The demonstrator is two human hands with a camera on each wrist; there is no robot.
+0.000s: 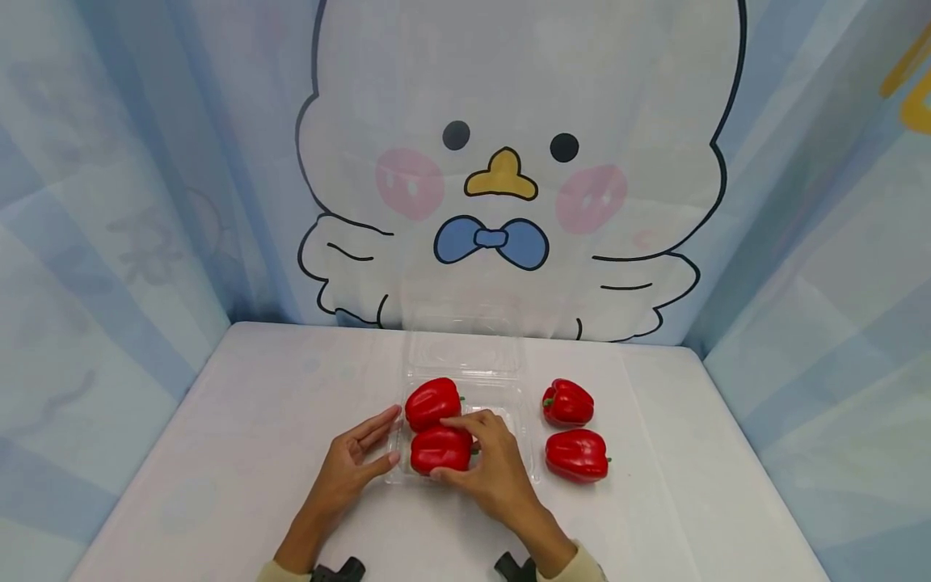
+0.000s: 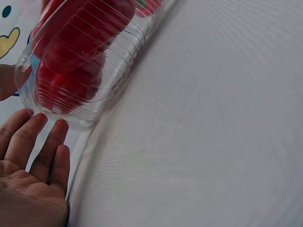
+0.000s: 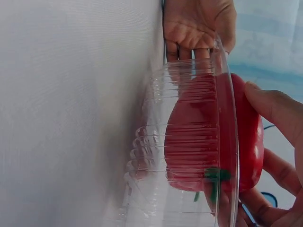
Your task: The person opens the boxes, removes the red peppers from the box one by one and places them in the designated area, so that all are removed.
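Observation:
A clear plastic clamshell box [image 1: 505,400] lies opened on the table, its hinged lid [image 1: 465,353] folded back toward the far edge. Two red bell peppers sit in its left half: a far pepper [image 1: 432,402] and a near pepper [image 1: 439,449]. My right hand [image 1: 496,469] grips the near one, thumb on the front side and fingers over the back. In the right wrist view that pepper [image 3: 250,137] stands partly above the box's rim, green stem visible through the wall. My left hand [image 1: 351,467] is at the box's left side, fingers extended, fingertips [image 2: 60,125] right at the clear wall.
To the right of the box, two more red bell peppers lie on the white table: one farther back [image 1: 568,402], one closer [image 1: 578,456]. A curtain [image 1: 509,97] with a cartoon bird hangs behind the table, and pale blue curtains flank both sides.

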